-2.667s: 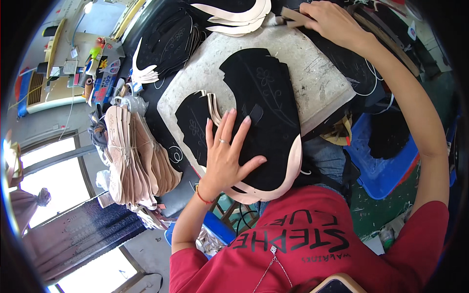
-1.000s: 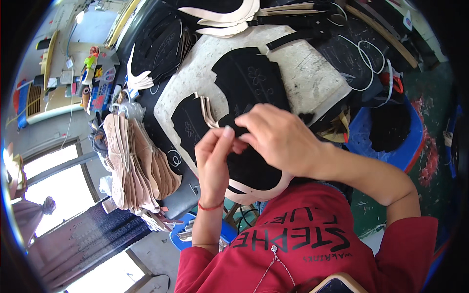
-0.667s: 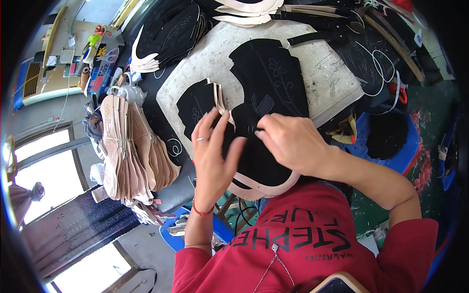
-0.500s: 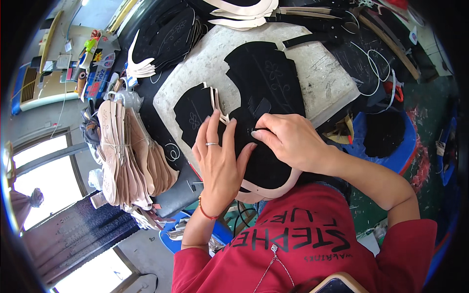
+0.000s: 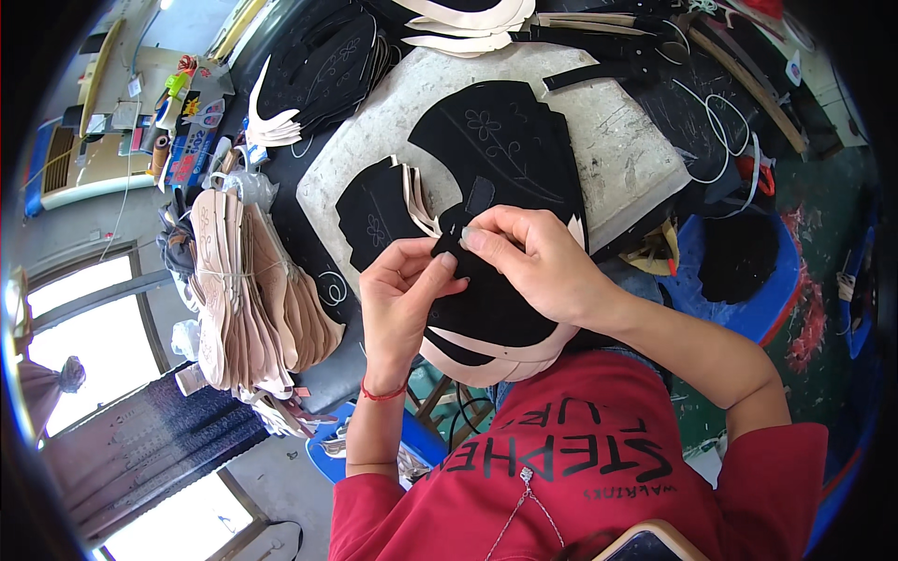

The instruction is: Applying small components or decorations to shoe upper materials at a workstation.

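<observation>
A stack of black boot-upper pieces with stitched flowers lies on a pale, worn slab (image 5: 631,154). The top boot-upper piece (image 5: 496,140) is turned askew from those beneath, and a small dark patch (image 5: 480,194) sits on it. My left hand (image 5: 402,290) is closed, pinching the inner edge of this piece between thumb and fingers. Close beside it, my right hand (image 5: 543,266) pinches the same edge with thumb and forefinger. The fingers cover what lies between them. Left of the stack is a smaller black flowered piece (image 5: 374,210) with pale edges showing.
Bundled beige pieces (image 5: 248,290) stand at the left. More black pieces (image 5: 327,65) are piled at the far left, near white curved pieces (image 5: 468,19). A black strip (image 5: 594,75) lies on the slab's far edge. To the right are white cord (image 5: 716,122) and a blue stool (image 5: 692,252).
The top piece has turned leftward, and its near edge has lifted. My left hand has gone from lying spread on the pieces to pinching; my right hand has moved slightly left.
</observation>
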Demonstrator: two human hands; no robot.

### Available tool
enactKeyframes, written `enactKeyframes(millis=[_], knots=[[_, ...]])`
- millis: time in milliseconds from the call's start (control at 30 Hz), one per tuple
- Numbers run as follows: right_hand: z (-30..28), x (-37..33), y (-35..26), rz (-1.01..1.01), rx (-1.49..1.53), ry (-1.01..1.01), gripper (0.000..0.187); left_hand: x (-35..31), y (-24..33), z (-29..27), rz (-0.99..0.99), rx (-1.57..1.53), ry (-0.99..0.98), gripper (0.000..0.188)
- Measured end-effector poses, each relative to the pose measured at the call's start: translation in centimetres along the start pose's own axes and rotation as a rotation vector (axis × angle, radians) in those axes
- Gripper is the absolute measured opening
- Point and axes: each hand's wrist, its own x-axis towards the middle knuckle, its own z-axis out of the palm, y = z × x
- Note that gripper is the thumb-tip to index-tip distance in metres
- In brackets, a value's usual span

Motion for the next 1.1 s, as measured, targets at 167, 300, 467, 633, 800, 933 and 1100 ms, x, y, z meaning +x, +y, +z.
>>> enactKeyframes(millis=[167, 300, 467, 633, 800, 933, 1100], knots=[[1.0, -0.1, -0.4, -0.008, 0.163, -0.092, 0.028, 0.0, -0.6, 0.0, 0.058, 0.015, -0.002, 0.014], [0.1, 0.2, -0.9, -0.099, 0.026, 0.116, 0.029, 0.0, -0.6, -0.1, 0.034, -0.041, 0.015, 0.016], [0.2, 0.0, -0.5, 0.049, -0.053, -0.001, 0.024, 0.0, -0.4, 0.4, 0.041, -0.060, 0.025, 0.014], [0.5, -0.1, -0.5, 0.048, -0.019, 0.009, 0.020, -0.2, -0.6, 0.3, 0.089, -0.010, 0.005, 0.014], [0.5, 0.5, -1.2, -0.026, -0.130, -0.028, 0.021, -0.2, -0.5, 0.8, 0.100, 0.005, 0.049, 0.014], [0.5, 0.9, -0.2, 0.014, -0.096, -0.028, 0.023, 0.4, -0.8, 0.5, 0.121, 0.040, 0.033, 0.013], [0.3, 2.1, 1.6, -0.009, 0.053, -0.126, 0.030, 0.7, -0.8, 0.6, 0.156, 0.078, 0.057, 0.013]])
